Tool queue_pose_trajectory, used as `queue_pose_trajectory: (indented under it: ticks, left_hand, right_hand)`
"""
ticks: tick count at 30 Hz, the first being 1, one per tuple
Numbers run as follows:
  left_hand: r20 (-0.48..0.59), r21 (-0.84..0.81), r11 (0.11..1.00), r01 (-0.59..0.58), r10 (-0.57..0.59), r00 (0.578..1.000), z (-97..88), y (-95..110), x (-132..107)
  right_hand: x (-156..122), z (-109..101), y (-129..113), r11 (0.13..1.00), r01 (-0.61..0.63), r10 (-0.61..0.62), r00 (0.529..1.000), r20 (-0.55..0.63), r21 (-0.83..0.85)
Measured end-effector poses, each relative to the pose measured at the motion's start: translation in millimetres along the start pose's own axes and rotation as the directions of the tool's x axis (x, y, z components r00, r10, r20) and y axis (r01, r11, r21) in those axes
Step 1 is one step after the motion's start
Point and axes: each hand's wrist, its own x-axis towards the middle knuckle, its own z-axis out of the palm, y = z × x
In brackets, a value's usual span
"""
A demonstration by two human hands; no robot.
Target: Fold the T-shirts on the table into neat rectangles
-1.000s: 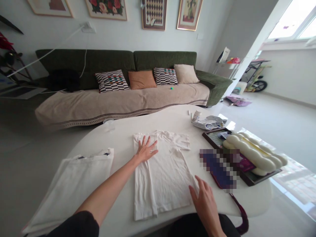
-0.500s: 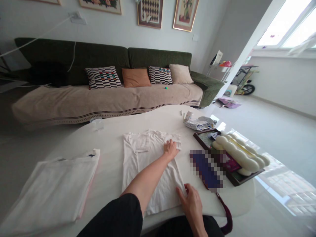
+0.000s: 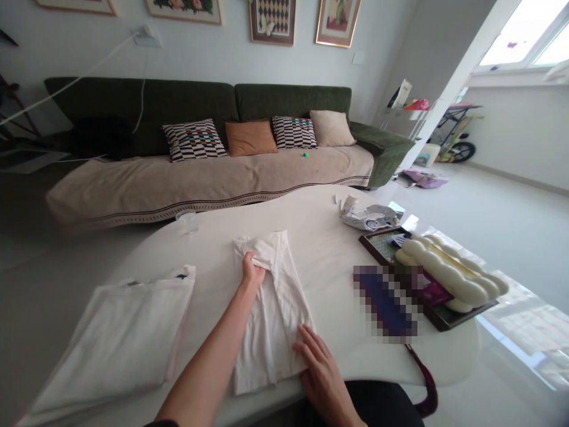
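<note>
A white T-shirt (image 3: 275, 320) lies on the white table with its right side folded over, forming a narrow strip. My left hand (image 3: 253, 270) is closed on the fabric near the upper left part of the shirt, its fingertips hidden under a fold. Lower down, my right hand (image 3: 320, 365) lies open against the shirt's lower right edge, fingers stretched out and touching the cloth. Left of the shirt rests a larger folded white cloth (image 3: 120, 338) with a dark mark at its top corner.
The table (image 3: 329, 261) has a rounded edge. On its right sit a tray (image 3: 371, 243) with a cream puffy object (image 3: 448, 273), a pixelated dark blue item (image 3: 386, 302) with a maroon strap, and a crumpled packet (image 3: 371, 218). A clear cup (image 3: 189, 222) stands back left.
My left hand has moved left, carrying the shirt's right side over towards the left. My right hand has shifted left and now lies on the new fold. The view has turned slightly.
</note>
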Motion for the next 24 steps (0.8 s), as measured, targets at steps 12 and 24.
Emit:
queue_pose_trajectory:
  ticks: [12, 24]
  left_hand:
    - [-0.137, 0.214, 0.977, -0.005, 0.035, 0.99, -44.7, -6.0, 31.3]
    - [0.492, 0.635, 0.518, -0.572, 0.299, 0.818, 16.3, -1.7, 19.3]
  right_hand:
    - [-4.3, -9.7, -7.6, 0.992, 0.006, 0.01, 0.992, 0.127, -0.127]
    - [45.0, 6.0, -1.3, 0.978, -0.018, 0.027, 0.999, 0.043, -0.206]
